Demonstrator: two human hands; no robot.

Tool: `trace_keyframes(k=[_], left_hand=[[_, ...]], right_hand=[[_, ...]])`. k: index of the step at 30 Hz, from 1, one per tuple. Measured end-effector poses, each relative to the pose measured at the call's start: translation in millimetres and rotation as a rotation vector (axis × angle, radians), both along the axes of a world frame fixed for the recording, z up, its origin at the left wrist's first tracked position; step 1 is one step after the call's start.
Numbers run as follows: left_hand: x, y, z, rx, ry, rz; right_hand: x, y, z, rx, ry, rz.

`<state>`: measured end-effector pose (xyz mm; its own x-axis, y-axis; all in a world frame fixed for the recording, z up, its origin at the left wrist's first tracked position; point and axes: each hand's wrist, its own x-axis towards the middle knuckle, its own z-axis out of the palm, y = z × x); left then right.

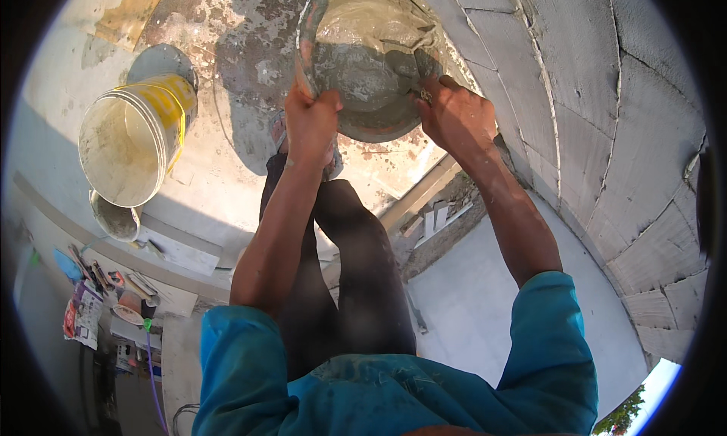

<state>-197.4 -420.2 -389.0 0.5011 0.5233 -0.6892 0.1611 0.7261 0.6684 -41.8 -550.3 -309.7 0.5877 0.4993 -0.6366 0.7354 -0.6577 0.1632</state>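
Grey block wall (583, 125) on R; round tub (381, 128) of wet mortar (367, 19) ahead, btwn hands, no long axis. L hand (312, 125) grips its L rim; R hand (457, 118), equally near, curled at R rim, hold unclear.

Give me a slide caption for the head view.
Left hand grips a tub of wet mix, right hand at its right edge.

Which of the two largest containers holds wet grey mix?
The wide, round, mortar-smeared tub, its rim gripped by the left hand. Wet mix pools inside it; the yellow-and-white plastic bucket shows only a residue-stained interior.
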Motion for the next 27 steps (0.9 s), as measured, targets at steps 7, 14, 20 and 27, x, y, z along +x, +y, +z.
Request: trace_keyframes(k=[7,14,20,27], left_hand=[[15,9,-4,0.015,0.043,0.013],[37,-6,-10,-0.003,0.073,0.072],[46,-29,-25,-0.021,0.100,0.152],[68,-65,-34,0.037,0.091,0.236]], right_hand=[[22,11,13,0.168,-0.019,-0.165],[33,1,0,0.257,0.041,-0.171],[74,-51,-9,0.423,0.171,-0.281],[94,-82,-50,0.339,0.083,-0.006]])
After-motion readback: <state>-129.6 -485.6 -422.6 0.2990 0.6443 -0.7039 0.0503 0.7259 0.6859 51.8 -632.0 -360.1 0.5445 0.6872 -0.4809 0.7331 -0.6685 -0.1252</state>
